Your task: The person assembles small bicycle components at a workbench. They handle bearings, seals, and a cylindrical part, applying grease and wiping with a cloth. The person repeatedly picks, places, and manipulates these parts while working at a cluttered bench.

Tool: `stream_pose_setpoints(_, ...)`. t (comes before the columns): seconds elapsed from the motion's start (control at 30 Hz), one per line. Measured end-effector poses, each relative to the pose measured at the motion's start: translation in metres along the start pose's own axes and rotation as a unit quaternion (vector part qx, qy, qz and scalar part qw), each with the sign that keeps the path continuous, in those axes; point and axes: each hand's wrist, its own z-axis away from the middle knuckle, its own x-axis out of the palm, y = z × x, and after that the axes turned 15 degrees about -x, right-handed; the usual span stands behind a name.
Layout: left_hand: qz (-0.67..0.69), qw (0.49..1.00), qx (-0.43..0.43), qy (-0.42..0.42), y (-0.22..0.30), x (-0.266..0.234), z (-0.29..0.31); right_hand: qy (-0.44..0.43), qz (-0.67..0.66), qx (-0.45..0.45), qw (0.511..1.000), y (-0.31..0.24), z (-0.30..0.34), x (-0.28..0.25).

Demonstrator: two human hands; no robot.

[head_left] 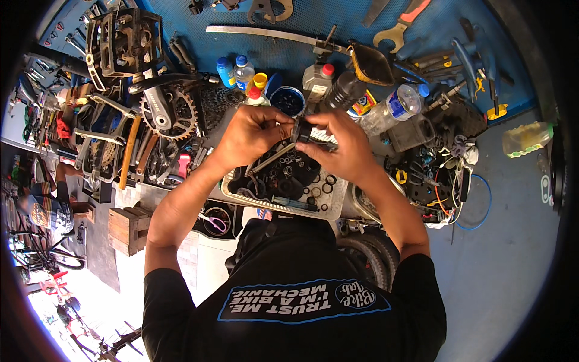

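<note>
Over a white plastic basket (329, 212), my two hands meet around a small black cylindrical part (301, 130). The thumb and fingers of my right hand (344, 145) wrap its right side. My left hand (250, 137) pinches at its left side, and the fingers hide what exactly they grip there. A slim metal rod-like tool (269, 160) slants below my left fingers. Dark rings and washers (316, 192) lie in the basket on a blackened lining, with a grey-blue syringe-like tool (294, 203) along its near edge.
Behind my hands stand a blue-rimmed tub of dark grease (287, 99), small bottles (226, 72) and a clear plastic bottle (398, 110). A crankset (163, 111) and many tools crowd the left. A cluttered tray (434, 187) sits right; a wooden crate (128, 230) stands lower left.
</note>
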Motion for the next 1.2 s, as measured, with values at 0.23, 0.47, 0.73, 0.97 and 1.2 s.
stream_pose_setpoints(0.23, -0.063, 0.989, 0.123, 0.046, 0.011, 0.007, 0.000, 0.009, -0.340, 0.311, 0.887, 0.010, 0.011, 0.010)
stream_pose_setpoints(0.47, 0.049, 0.999, 0.012, -0.009, 0.004, -0.001, -0.011, 0.011, 0.250, -0.182, 0.951, 0.005, -0.006, -0.001)
stream_pose_setpoints(0.73, -0.034, 0.989, 0.134, 0.046, 0.008, 0.005, -0.012, 0.023, -0.259, 0.254, 0.932, 0.009, 0.002, -0.002)
stream_pose_setpoints(0.97, -0.005, 0.998, 0.066, 0.019, 0.007, 0.003, -0.018, 0.048, -0.076, 0.144, 0.985, 0.000, -0.003, 0.005)
stream_pose_setpoints(1.2, 0.088, 0.995, 0.039, -0.013, 0.002, 0.006, -0.022, 0.075, 0.128, -0.054, 0.987, 0.005, -0.003, 0.008)
